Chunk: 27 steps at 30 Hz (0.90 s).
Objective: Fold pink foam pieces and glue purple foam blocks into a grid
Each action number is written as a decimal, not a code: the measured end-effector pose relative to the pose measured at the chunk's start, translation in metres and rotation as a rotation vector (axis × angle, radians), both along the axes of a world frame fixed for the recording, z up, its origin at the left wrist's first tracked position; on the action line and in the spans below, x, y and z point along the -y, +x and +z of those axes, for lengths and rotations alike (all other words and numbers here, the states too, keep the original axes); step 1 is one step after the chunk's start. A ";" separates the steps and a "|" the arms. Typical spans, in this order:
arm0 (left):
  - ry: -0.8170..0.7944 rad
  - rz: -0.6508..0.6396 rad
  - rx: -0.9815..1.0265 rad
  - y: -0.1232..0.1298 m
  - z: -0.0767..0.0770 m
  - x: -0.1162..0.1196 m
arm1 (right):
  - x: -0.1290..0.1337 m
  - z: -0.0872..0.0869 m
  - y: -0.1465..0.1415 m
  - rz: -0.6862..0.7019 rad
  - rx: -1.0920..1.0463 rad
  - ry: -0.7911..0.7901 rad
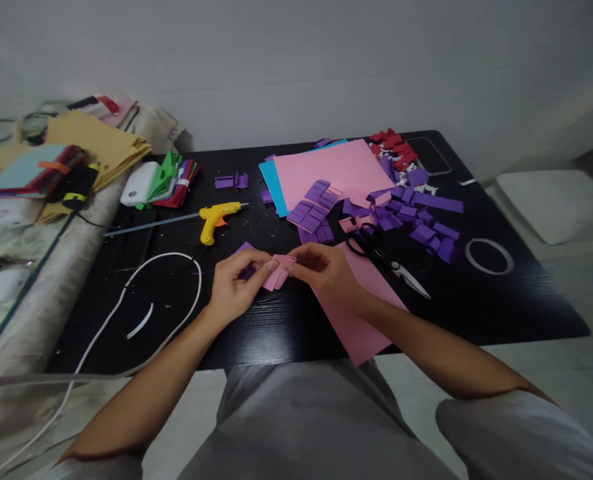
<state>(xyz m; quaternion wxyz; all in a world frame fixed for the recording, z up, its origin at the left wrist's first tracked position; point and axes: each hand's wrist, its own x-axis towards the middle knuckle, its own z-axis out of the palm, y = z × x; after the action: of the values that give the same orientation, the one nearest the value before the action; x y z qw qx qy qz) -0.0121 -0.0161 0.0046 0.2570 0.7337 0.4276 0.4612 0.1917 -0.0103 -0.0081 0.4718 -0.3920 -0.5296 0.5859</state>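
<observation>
Between my two hands, just above the front part of the black table (271,347), is a small folded piece of pink paper (276,275). My left hand (239,281) pinches its left side with thumb and fingers. On its right edge, my right hand (323,270) closes thumb and forefinger. A bit of purple paper (243,248) shows behind the left fingers, partly hidden. Under my right wrist lies a pink sheet (361,313). Black-handled scissors (396,267) rest beside it, blades pointing right.
A yellow glue gun (216,219) lies behind my left hand, near a looped white cable (126,287). Farther back are a large pink sheet (326,167) over a blue sheet (272,183). Purple pieces (401,210) are scattered at right, near a tape ring (489,257).
</observation>
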 end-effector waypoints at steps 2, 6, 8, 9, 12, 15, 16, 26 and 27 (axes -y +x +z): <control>0.006 0.008 0.007 0.000 0.000 0.000 | -0.001 0.000 0.000 -0.002 -0.034 -0.031; -0.006 0.013 0.036 0.001 0.000 0.001 | -0.001 0.001 0.001 -0.014 -0.053 -0.045; -0.040 0.020 0.052 0.001 0.000 0.001 | -0.001 0.001 0.001 -0.015 -0.048 -0.054; -0.062 0.025 0.058 0.002 -0.001 0.002 | -0.001 0.002 0.001 -0.016 -0.047 -0.060; -0.130 0.043 0.083 0.003 -0.003 0.002 | -0.002 0.003 0.000 -0.017 -0.057 -0.080; -0.210 0.069 0.161 0.005 -0.005 0.001 | -0.001 0.002 -0.003 0.022 -0.094 -0.118; -0.245 0.077 0.196 0.005 -0.005 0.000 | 0.000 0.002 -0.004 0.054 -0.099 -0.133; -0.579 -0.032 0.351 0.004 -0.004 -0.010 | -0.005 0.000 0.001 0.037 -0.011 -0.131; -0.615 -0.062 0.353 0.003 -0.005 -0.011 | -0.006 0.000 0.002 0.041 -0.005 -0.135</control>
<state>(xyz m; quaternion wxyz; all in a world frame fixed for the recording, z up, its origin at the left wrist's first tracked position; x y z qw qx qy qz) -0.0088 -0.0046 0.0000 0.5497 0.5437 0.4730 0.4225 0.1940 -0.0040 -0.0076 0.4333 -0.4106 -0.4955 0.6310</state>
